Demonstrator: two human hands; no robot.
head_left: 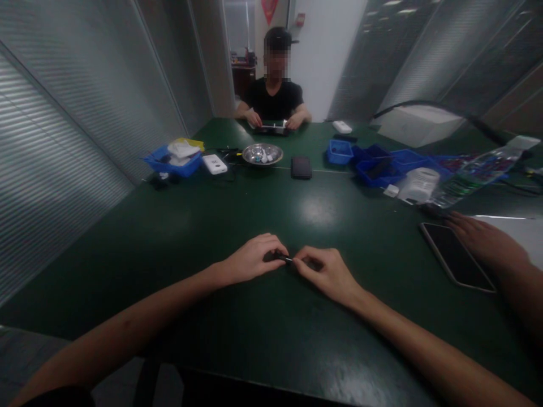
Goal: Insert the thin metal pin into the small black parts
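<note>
Over the near middle of the green table (203, 220), my left hand (257, 257) pinches a small dark piece (271, 257) between thumb and fingers. A short, thin, shiny bit (288, 259) shows between my two hands, at the end of the dark piece. My right hand (326, 271) has its thumb and forefinger closed at the other end of that shiny bit. The fingertips of both hands are almost touching. The piece is too small and partly covered, so its kind cannot be made out.
A steel bowl (262, 154) with small white parts stands ahead, beside a black square object (301, 168). Blue trays (339, 151), a plastic bottle (479, 172) and a phone (456, 254) lie rightward, near another person's hand (487, 237). A person (275, 93) sits opposite.
</note>
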